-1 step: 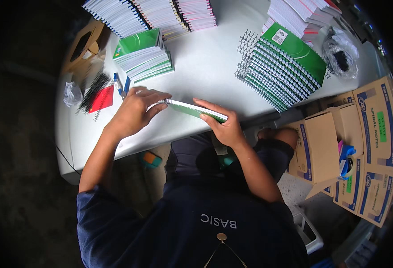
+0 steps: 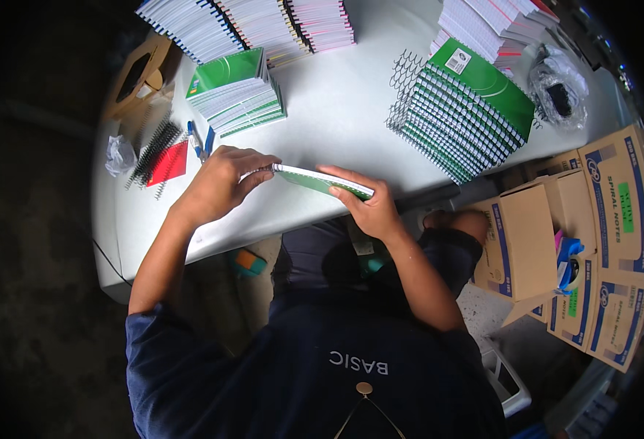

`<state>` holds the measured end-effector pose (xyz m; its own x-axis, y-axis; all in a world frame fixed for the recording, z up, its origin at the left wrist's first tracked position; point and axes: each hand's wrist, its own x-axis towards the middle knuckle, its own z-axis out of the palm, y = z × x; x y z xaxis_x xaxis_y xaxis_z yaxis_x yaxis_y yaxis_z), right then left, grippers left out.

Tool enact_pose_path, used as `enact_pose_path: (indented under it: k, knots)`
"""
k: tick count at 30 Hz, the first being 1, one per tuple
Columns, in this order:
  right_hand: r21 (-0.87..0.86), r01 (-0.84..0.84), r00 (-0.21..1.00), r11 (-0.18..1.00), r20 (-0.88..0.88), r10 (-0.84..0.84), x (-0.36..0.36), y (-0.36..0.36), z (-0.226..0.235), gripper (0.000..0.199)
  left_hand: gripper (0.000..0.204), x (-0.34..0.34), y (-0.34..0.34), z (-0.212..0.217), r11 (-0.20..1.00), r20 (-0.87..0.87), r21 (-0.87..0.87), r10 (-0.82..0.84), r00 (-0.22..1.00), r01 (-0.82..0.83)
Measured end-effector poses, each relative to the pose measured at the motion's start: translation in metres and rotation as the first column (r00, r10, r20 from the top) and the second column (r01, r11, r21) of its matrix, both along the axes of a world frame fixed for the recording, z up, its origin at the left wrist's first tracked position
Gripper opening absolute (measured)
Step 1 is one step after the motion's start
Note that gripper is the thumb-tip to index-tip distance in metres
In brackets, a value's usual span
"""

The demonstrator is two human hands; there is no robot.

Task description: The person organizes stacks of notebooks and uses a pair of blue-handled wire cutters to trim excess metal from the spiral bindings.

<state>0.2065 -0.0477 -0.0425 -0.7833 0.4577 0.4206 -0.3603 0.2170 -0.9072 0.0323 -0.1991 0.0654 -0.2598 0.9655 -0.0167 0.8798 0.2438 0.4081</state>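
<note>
A green-covered notebook (image 2: 313,180) is held slanted above the near edge of the table, its white page edges facing up. My right hand (image 2: 366,205) grips its right end, with the thumb on the green cover and the fingers over the far side. At the other end, my left hand (image 2: 226,179) pinches the tip of a spiral wire (image 2: 276,167) that pokes out at the notebook's corner. Most of that wire is hidden by my fingers and the notebook.
On the white table (image 2: 336,95) stand a pile of green notebooks (image 2: 237,91), coil-bound green notebooks (image 2: 468,110) and tall page stacks (image 2: 256,29). Loose black coils (image 2: 153,150), a red card (image 2: 168,162) and a blue pen (image 2: 194,139) lie left. Cardboard boxes (image 2: 516,234) stand at the right.
</note>
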Motion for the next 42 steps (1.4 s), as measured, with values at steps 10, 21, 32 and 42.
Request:
enact_pose_path:
  k: [10,21,32,42]
  knots:
    - [0.249,0.08,0.996,0.965,-0.054,-0.068,-0.001,-0.009,-0.002,0.035,0.099,0.022,-0.007,-0.074,0.898,-0.458,0.44,0.232,0.858,-0.008]
    - [0.312,0.183,0.98,0.932,-0.131,-0.149,0.002,-0.011,-0.012,0.032,0.109,0.056,-0.028,-0.134,0.901,-0.565,0.349,-0.018,0.825,0.258]
    - [0.29,0.194,0.979,0.937,-0.123,-0.165,0.004,-0.004,-0.007,0.043,0.106,0.063,-0.003,-0.105,0.794,-0.638,0.416,-0.093,0.765,0.443]
    - [0.31,0.091,0.99,0.946,-0.133,-0.052,0.002,-0.008,-0.015,0.042,0.099,0.058,0.027,-0.094,0.708,-0.721,0.498,0.018,0.692,0.5]
